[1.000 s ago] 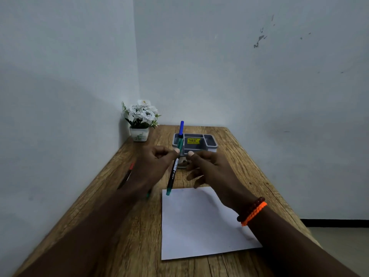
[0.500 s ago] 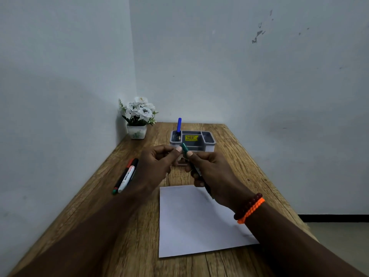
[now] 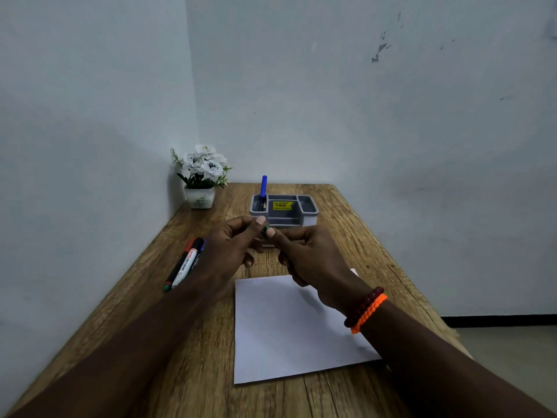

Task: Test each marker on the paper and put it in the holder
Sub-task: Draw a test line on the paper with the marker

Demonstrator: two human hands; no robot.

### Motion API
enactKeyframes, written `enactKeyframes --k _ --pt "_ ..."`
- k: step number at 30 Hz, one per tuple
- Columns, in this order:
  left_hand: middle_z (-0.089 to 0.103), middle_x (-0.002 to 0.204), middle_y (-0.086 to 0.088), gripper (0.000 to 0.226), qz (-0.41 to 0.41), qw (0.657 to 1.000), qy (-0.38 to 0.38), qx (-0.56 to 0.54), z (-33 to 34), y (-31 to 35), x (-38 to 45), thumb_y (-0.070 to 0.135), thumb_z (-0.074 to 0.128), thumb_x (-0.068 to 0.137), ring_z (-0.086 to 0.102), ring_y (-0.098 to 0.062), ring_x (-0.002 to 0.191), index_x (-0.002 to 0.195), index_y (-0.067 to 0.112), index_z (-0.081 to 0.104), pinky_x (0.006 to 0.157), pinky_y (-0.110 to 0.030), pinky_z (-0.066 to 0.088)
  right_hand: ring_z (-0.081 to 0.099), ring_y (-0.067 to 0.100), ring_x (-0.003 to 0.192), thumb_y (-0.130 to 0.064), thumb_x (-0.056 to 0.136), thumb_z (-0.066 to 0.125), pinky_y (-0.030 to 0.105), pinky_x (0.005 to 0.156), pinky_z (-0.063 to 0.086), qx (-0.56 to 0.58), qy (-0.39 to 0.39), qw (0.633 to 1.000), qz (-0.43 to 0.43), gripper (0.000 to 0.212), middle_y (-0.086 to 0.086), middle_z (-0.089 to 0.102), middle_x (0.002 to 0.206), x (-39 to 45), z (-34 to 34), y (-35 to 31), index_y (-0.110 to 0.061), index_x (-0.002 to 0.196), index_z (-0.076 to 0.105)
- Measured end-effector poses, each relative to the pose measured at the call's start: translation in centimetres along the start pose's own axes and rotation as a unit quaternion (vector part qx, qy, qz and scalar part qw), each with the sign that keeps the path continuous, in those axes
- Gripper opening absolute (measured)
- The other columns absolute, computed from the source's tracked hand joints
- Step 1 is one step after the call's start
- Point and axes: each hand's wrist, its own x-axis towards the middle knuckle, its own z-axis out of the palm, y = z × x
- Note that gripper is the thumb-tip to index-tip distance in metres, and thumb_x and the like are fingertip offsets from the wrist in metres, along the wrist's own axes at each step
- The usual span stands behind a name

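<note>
Both my hands meet above the table, just in front of the grey holder [image 3: 310, 218]. My right hand [image 3: 310, 257] grips a green marker [image 3: 265, 229], of which only the green end shows between the thumbs. My left hand [image 3: 232, 251] pinches that same green end with thumb and fingers. A blue marker [image 3: 263, 188] stands upright in the holder's left compartment. Several more markers [image 3: 185, 265] lie side by side on the table to the left of my left wrist. A white sheet of paper [image 3: 283, 330] lies below my hands.
A small white pot of white flowers [image 3: 202, 176] stands in the back left corner by the walls. The wooden table [image 3: 196, 372] is narrow, with a wall along its left side and its right edge open to the floor.
The green marker passed from my left hand into my right hand and is now mostly hidden inside it. My left fingers moved onto its green end. The camera view shifted slightly.
</note>
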Motion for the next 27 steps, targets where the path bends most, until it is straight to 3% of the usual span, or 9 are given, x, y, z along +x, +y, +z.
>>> enactKeyframes --k 4,8,10,12,14,16,18,23,27 --pt "0.077 0.103 -0.008 0.02 0.005 1.0 0.025 -0.012 -0.1 -0.3 0.6 0.032 0.058 0.1 0.075 -0.025 0.094 0.106 0.018 0.071 0.052 -0.029 0.05 0.05 0.01 0.049 -0.034 0.1 0.069 0.023 0.041 0.038 0.01 -0.026 1.0 0.014 0.03 0.005 0.069 0.07 0.2 -0.4 -0.3 -0.019 0.126 0.068" --pt "0.077 0.09 -0.003 0.021 0.018 0.994 0.091 -0.061 -0.4 0.0 0.7 0.024 0.049 0.106 0.074 -0.02 0.08 0.098 0.019 0.068 0.048 -0.027 0.052 0.056 0.015 0.056 -0.013 0.102 0.067 0.026 0.043 0.043 -0.038 -0.037 0.999 0.001 0.023 0.013 0.072 0.082 0.1 -1.5 -0.1 -0.016 0.12 0.053" --pt "0.069 0.077 0.0 0.028 0.036 0.995 0.095 -0.007 -0.6 0.2 0.5 0.021 0.04 0.107 0.063 -0.019 0.067 0.093 0.019 0.065 0.049 -0.029 0.047 0.061 0.016 0.057 -0.008 0.103 0.064 0.028 0.043 0.047 -0.056 -0.027 0.998 -0.02 0.016 0.016 0.072 0.087 0.0 -1.9 0.1 -0.011 0.116 0.055" --pt "0.057 0.065 0.01 0.032 0.087 0.986 0.054 0.13 -1.0 0.2 0.5 0.02 0.036 0.104 0.05 -0.007 0.056 0.086 0.016 0.062 0.049 -0.024 0.038 0.065 0.021 0.061 -0.007 0.105 0.061 0.03 0.044 0.052 -0.026 -0.025 0.999 -0.03 0.011 0.019 0.071 0.091 0.0 -2.1 0.0 -0.007 0.116 0.061" --pt "0.055 0.063 0.01 0.033 0.119 0.955 -0.046 0.267 -1.6 0.5 0.2 0.022 0.038 0.102 0.047 -0.002 0.053 0.081 0.014 0.062 0.052 -0.019 0.037 0.07 0.024 0.068 -0.005 0.109 0.051 0.034 0.051 0.058 0.067 -0.041 0.997 -0.015 0.019 0.021 0.073 0.097 0.1 -2.4 -0.1 -0.003 0.122 0.064" --pt "0.059 0.069 0.007 0.023 0.126 0.907 -0.162 0.368 -2.4 0.8 0.3 0.032 0.051 0.095 0.051 -0.003 0.059 0.079 0.022 0.065 0.059 -0.025 0.041 0.075 0.027 0.08 0.001 0.109 0.044 0.036 0.062 0.062 0.156 -0.056 0.986 0.006 0.028 0.021 0.076 0.105 0.2 -2.8 -0.2 -0.003 0.128 0.065" --pt "0.06 0.072 0.009 0.013 0.124 0.861 -0.219 0.442 -3.1 0.7 0.5 0.037 0.071 0.086 0.051 -0.005 0.062 0.081 0.026 0.067 0.061 -0.025 0.041 0.078 0.028 0.093 0.009 0.105 0.046 0.034 0.067 0.064 0.188 -0.06 0.98 0.005 0.034 0.019 0.078 0.111 0.3 -2.9 -0.1 -0.003 0.13 0.066" --pt "0.065 0.083 0.011 0.027 0.078 0.836 -0.277 0.468 -3.5 0.8 0.3 0.046 0.085 0.076 0.059 -0.004 0.072 0.084 0.025 0.07 0.06 -0.015 0.043 0.08 0.032 0.088 0.003 0.095 0.07 0.036 0.063 0.062 0.106 -0.011 0.994 -0.024 0.023 0.013 0.081 0.098 0.3 -2.2 0.4 -0.005 0.116 0.07" --pt "0.068 0.084 0.013 0.026 0.067 0.834 -0.277 0.472 -3.4 0.7 0.5 0.045 0.086 0.075 0.062 0.002 0.074 0.085 0.024 0.073 0.059 -0.01 0.046 0.072 0.031 0.07 -0.011 0.098 0.072 0.036 0.055 0.058 0.068 0.013 0.997 -0.029 0.012 0.016 0.076 0.083 0.1 -1.4 0.8 -0.003 0.107 0.07"
